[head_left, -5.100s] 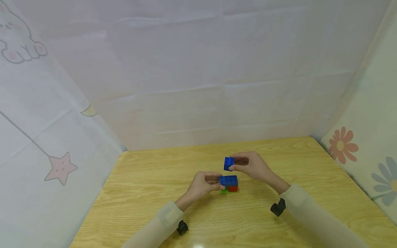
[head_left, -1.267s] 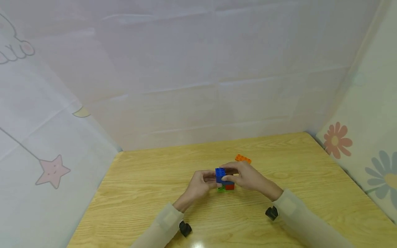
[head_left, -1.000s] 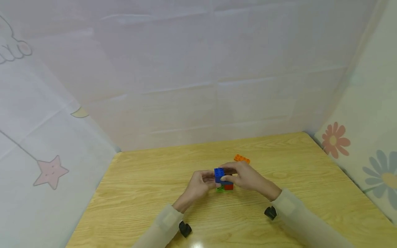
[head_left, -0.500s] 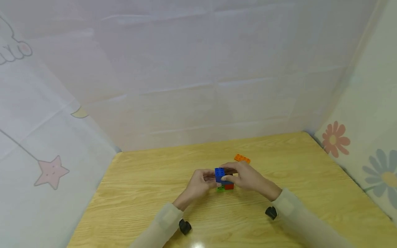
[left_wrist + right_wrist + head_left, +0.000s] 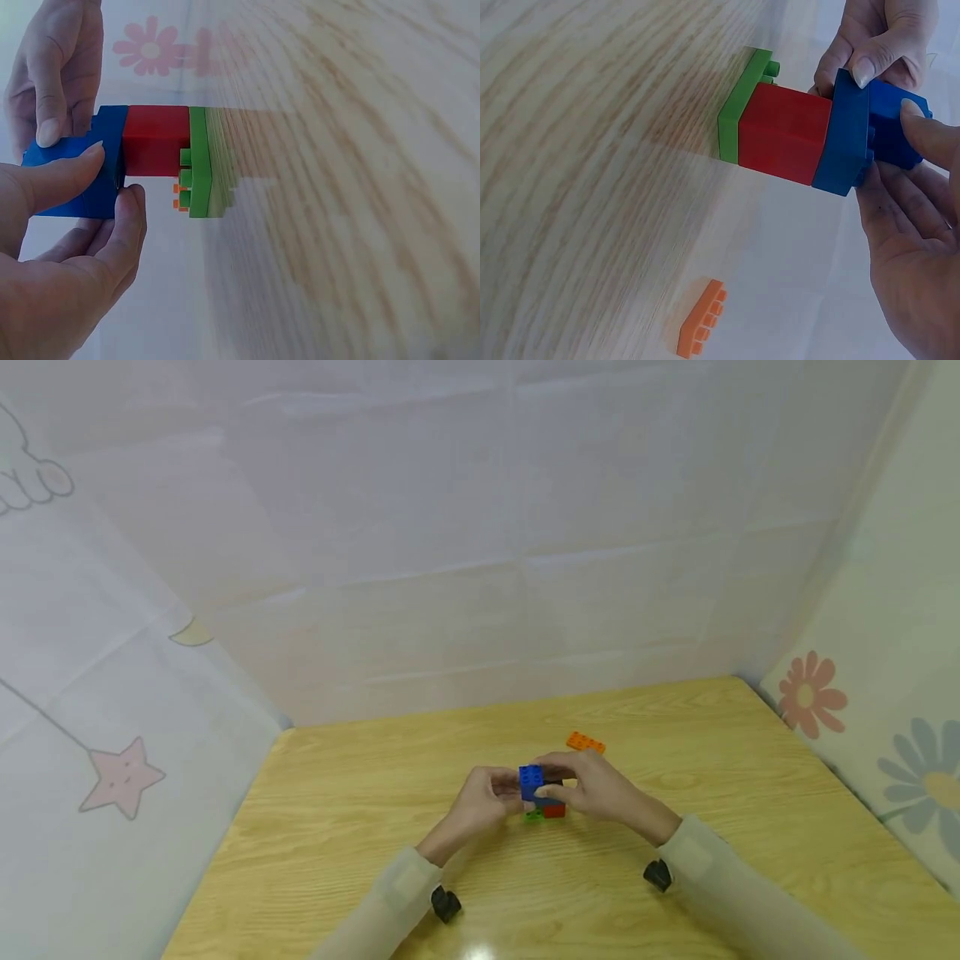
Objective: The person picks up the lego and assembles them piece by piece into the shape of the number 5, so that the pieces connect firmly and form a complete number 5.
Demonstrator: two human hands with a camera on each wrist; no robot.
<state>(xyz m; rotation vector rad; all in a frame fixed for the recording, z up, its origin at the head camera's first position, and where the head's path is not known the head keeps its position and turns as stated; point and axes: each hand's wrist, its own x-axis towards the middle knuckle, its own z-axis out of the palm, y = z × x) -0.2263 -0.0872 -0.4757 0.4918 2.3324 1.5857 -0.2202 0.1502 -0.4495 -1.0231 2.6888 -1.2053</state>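
Note:
A toy brick stack stands on the table: a green plate (image 5: 742,105) at the bottom, a red brick (image 5: 784,131) on one half of it, and a long blue brick (image 5: 844,135) on the red one. On the long brick's left end sits a small blue brick (image 5: 531,774). My right hand (image 5: 592,783) pinches this small brick between thumb and fingers. From the left, my left hand (image 5: 480,802) grips the overhanging end of the long blue brick. Fingers partly cover both blue bricks. Several green studs show beside the red brick.
A flat orange brick (image 5: 586,742) with studs lies on the wooden table (image 5: 360,827) behind my right hand. Pale printed cloth (image 5: 405,568) hangs behind and at both sides of the table.
Five seconds ago the small blue brick was held above the stack; now it sits on the long blue brick's left end. The orange brick came into sight. Over the last second little moves.

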